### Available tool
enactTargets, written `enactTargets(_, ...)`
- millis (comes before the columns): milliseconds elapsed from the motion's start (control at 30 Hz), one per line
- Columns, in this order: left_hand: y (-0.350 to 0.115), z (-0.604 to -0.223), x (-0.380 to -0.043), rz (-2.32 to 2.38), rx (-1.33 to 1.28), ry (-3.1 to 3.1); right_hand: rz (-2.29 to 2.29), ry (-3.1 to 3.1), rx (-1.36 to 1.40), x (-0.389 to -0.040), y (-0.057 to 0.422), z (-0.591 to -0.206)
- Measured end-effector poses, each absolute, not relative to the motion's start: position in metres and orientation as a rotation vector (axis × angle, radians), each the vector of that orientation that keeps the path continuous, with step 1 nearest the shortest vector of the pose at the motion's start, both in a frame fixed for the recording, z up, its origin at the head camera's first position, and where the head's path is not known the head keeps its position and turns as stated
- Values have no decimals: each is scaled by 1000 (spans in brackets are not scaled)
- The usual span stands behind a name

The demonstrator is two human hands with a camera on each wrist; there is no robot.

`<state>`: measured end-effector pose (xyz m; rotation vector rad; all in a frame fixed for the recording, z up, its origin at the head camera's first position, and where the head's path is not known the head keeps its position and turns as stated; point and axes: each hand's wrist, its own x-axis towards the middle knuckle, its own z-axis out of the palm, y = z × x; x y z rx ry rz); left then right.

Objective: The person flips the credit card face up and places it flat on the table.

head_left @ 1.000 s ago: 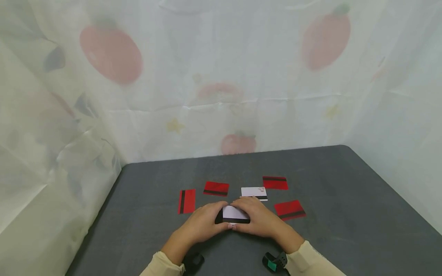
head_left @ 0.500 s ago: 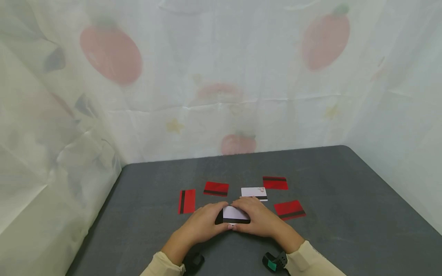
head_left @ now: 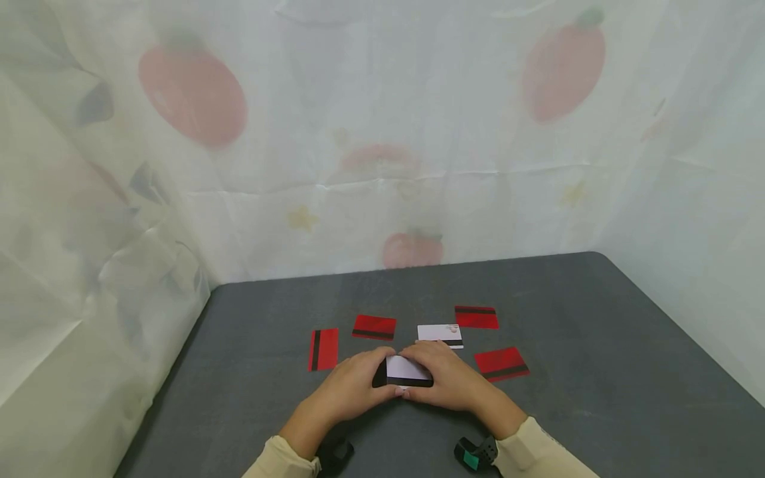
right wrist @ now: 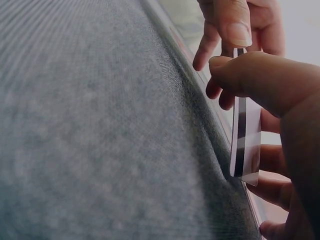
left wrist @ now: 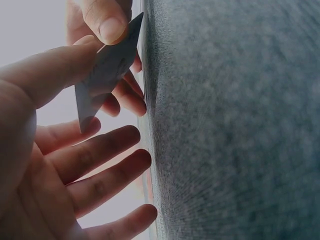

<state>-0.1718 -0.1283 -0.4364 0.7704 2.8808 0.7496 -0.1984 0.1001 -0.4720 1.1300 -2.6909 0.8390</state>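
In the head view, a white magnetic-stripe card [head_left: 409, 367] is held between both hands above the grey table. My left hand [head_left: 352, 387] pinches it by its long edges with thumb and index finger, and the remaining fingers spread loosely below. Opposite, my right hand [head_left: 452, 378] grips the same edges in the same manner, so the two thumbs meet at the near edge. The left wrist view has the card [left wrist: 107, 75] tilted, its face greyish. The right wrist view shows the black stripe along the card [right wrist: 245, 145] and a translucent layer or edge at its lower end.
Red striped cards lie flat on the table [head_left: 239, 385]: one at left [head_left: 323, 349], one behind it [head_left: 374, 326], one at the back right [head_left: 476, 317] and one at right [head_left: 502, 363]. Another white card [head_left: 439, 332] lies behind my right hand. Patterned curtains [head_left: 382, 133] enclose the table.
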Motion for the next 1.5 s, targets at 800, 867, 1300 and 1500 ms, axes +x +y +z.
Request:
enactTargets(800, -125, -434, -169, 730, 778, 2925, 793, -2572, 1160, -195, 97, -467)
enactTargets(867, -125, -435, -169, 724, 777, 2931, 789, -2567, 1161, -195, 97, -466)
enactTargets(1300, -125, -436, -169, 799, 784, 2939, 797, -2490, 1140, -195, 97, -465)
enactTargets(1500, -124, -437, -170, 839, 806, 2909, 843, -2425, 1124, -196, 98, -468)
